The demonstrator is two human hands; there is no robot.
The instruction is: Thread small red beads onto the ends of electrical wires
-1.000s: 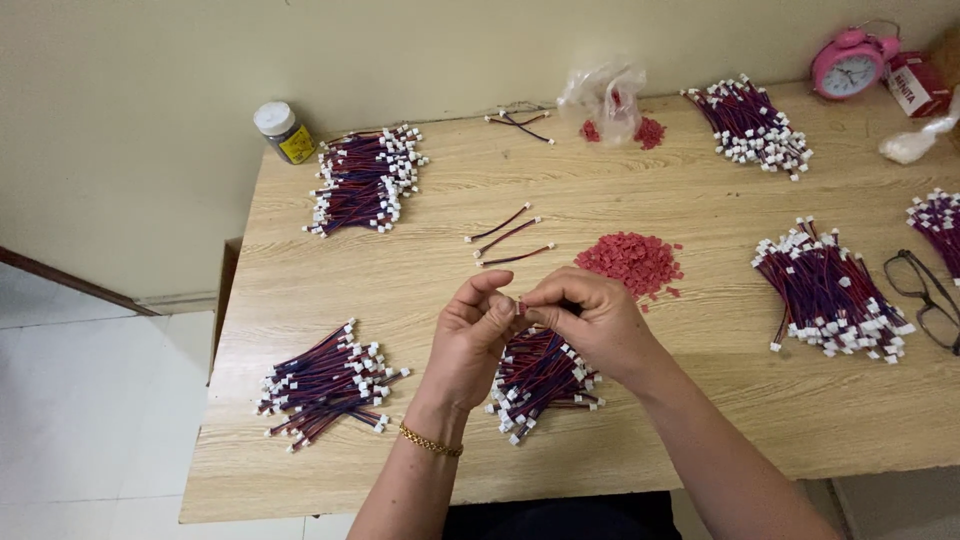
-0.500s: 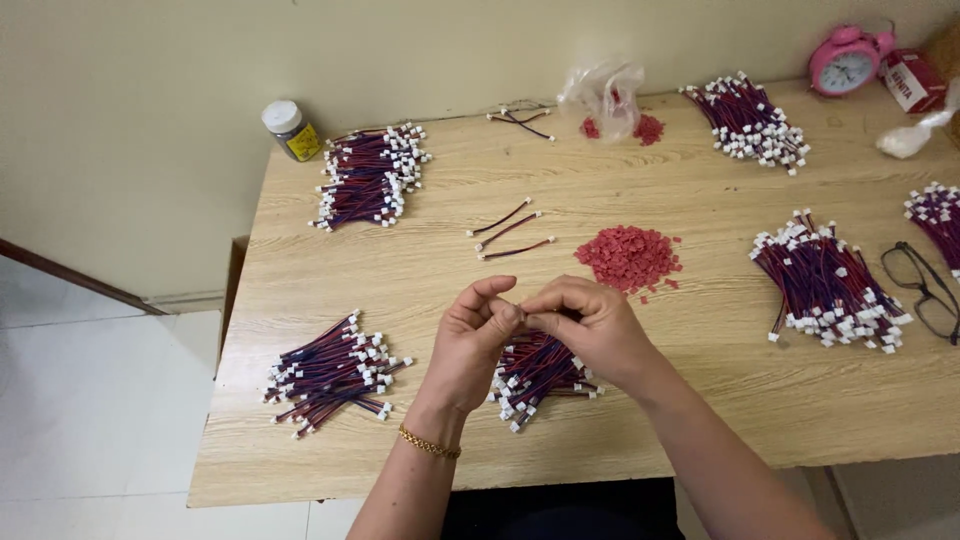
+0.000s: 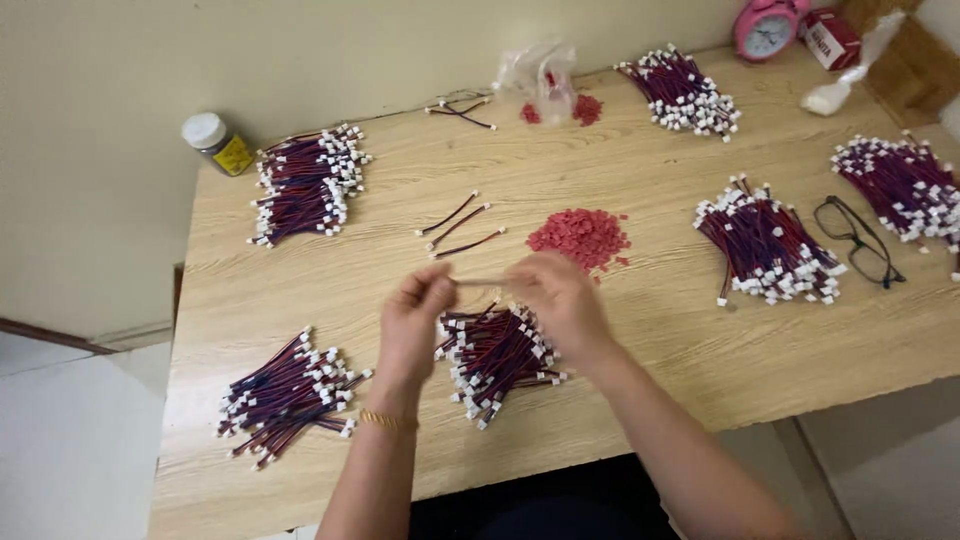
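My left hand (image 3: 412, 325) and my right hand (image 3: 560, 300) hover over the wooden table (image 3: 640, 330), each pinching one end of a single short wire (image 3: 485, 282) stretched level between them. Both hands are motion-blurred. Directly beneath them lies a bundle of dark red-and-blue wires with white connectors (image 3: 497, 357). A pile of small red pieces (image 3: 580, 236) sits just beyond my right hand. Three loose wires (image 3: 458, 226) lie beyond my left hand.
Several more wire bundles lie around: near left (image 3: 285, 395), far left (image 3: 305, 182), far middle (image 3: 682, 90), right (image 3: 768, 245), far right (image 3: 900, 185). Glasses (image 3: 855, 238), a small jar (image 3: 217, 143), a plastic bag (image 3: 540, 72), a pink alarm clock (image 3: 768, 28).
My hands were close together over the bundle; now they have pulled apart, drawing one wire out straight between them. The view has shifted slightly.
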